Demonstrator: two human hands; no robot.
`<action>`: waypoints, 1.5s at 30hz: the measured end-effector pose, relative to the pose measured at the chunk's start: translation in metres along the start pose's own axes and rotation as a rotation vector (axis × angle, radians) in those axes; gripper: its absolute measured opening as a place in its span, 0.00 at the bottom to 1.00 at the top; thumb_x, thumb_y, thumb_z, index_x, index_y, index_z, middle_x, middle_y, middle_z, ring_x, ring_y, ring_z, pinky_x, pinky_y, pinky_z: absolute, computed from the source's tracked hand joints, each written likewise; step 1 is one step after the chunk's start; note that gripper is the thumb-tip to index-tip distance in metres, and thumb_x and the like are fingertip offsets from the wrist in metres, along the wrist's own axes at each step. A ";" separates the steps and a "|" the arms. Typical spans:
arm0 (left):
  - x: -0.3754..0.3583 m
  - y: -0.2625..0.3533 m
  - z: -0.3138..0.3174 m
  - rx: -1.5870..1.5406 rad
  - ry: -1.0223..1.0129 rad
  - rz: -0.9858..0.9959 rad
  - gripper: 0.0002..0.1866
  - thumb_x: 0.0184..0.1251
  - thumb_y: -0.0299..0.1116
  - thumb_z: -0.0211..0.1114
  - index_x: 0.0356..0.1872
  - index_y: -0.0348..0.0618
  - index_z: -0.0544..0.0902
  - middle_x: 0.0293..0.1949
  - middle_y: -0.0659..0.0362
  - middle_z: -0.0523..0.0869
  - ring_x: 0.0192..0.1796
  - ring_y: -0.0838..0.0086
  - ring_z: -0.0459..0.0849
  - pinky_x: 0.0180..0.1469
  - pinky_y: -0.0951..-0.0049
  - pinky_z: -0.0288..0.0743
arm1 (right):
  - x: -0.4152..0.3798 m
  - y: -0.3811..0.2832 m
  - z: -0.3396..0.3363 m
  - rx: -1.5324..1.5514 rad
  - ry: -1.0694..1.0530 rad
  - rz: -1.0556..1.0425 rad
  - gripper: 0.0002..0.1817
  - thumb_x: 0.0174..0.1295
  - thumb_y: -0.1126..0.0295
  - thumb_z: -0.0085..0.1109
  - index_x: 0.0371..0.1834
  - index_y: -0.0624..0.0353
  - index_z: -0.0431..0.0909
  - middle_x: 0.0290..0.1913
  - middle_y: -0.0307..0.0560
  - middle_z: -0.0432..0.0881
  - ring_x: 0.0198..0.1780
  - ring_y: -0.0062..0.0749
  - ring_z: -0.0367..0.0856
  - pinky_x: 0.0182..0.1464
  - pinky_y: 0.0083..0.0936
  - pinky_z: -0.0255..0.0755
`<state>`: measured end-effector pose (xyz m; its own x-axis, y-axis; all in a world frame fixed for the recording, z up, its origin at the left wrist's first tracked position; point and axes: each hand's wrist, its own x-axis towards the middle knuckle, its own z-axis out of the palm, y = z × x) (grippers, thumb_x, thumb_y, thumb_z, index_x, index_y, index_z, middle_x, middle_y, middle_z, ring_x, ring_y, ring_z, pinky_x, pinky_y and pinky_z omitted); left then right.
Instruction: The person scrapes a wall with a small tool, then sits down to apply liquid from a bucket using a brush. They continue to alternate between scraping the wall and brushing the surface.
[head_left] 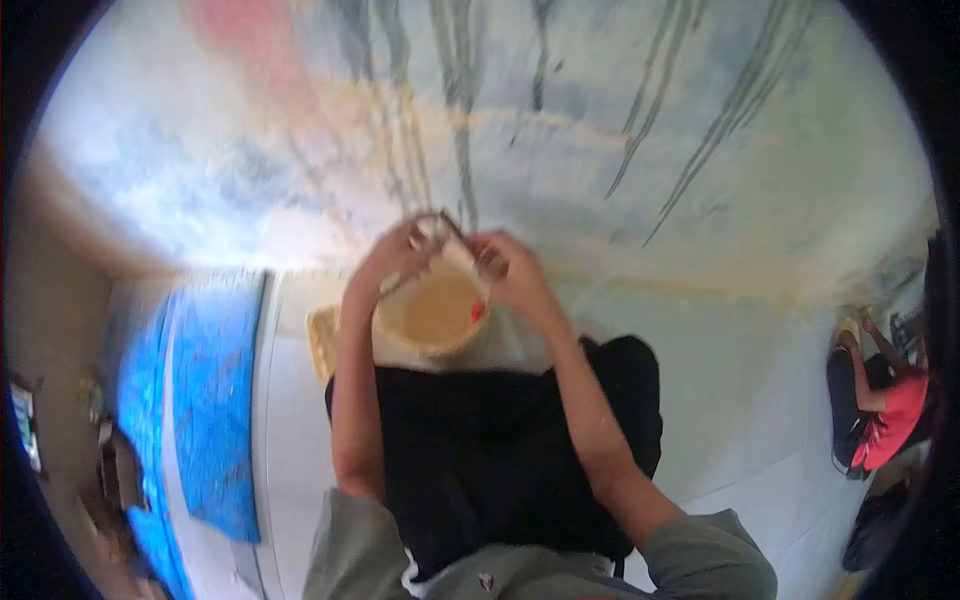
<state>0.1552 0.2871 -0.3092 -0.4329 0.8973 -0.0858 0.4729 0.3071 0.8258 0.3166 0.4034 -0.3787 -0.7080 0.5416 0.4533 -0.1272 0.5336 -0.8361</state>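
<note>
We are sitting before a painted wall (pixel 300 150), raising both hands over a yellowish basin (pixel 432 348) and working with a thin dark stick (pixel 456 232). The stick is slanting between the hands, just above the basin's far rim, its lower end running into our right hand (pixel 508 268). That hand is closing its fingers around it; our left hand (pixel 402 252) is curling with fingertips near the upper end, but blur is keeping us from telling whether they are pinching it. Judging by its thinness, we are expecting something light and fairly stiff, perhaps liable to snap if bent, and slippery should it be wet, which we cannot see. We are favouring a fingertip hold around the lower shaft, with the other hand merely steadying the tip. A small red thing (pixel 477 311) is showing at the basin's right side.
</note>
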 end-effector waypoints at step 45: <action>0.022 -0.089 0.020 -1.338 0.632 0.118 0.14 0.68 0.40 0.55 0.40 0.39 0.77 0.19 0.66 0.66 0.18 0.80 0.68 0.19 0.79 0.56 | -0.004 -0.017 0.046 -0.959 -0.455 0.253 0.20 0.59 0.50 0.52 0.33 0.58 0.80 0.30 0.48 0.81 0.35 0.46 0.81 0.35 0.40 0.73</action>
<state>0.1186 0.2860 -0.3959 -0.8628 0.5050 -0.0225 -0.3603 -0.5831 0.7281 0.2901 0.3624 -0.3804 -0.8530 0.5215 -0.0198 0.5134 0.8319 -0.2106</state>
